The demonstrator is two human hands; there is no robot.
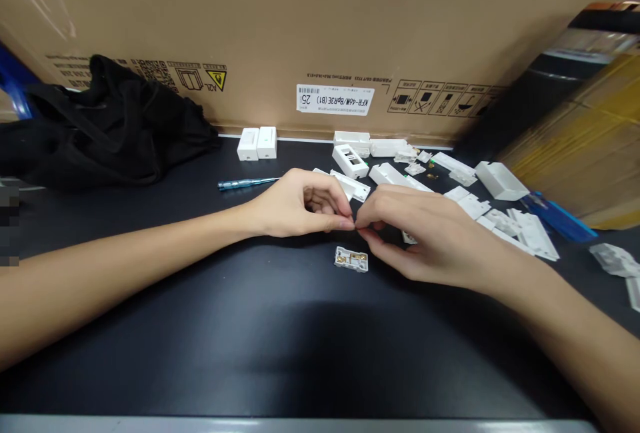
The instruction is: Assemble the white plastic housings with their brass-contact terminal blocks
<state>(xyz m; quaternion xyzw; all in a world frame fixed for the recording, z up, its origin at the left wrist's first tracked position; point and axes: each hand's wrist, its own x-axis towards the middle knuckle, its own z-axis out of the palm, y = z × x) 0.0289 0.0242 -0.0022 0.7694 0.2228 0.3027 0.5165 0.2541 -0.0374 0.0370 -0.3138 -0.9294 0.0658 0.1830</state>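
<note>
The black table (280,346) is nearest, and both forearms come in over it from the lower corners. On the table just below the hands lies a small white base (351,259) with brass contacts, face up, free of both hands. The left hand (300,205) and the right hand (425,236) meet above it, fingertip to fingertip. In each hand the thumb and first finger are pinched together at the meeting point; if something very small is between them, it is too small to see. The other fingers of the left hand are curled in, those of the right hand are bent and loose.

Behind the hands many white plastic parts (500,220) are scattered to the right. A blue screwdriver (247,183) lies behind the left hand. Further back stand two white blocks (257,143), touching each other. A black bag (110,126) is at the far left, and a big cardboard box (320,33) closes the back.
</note>
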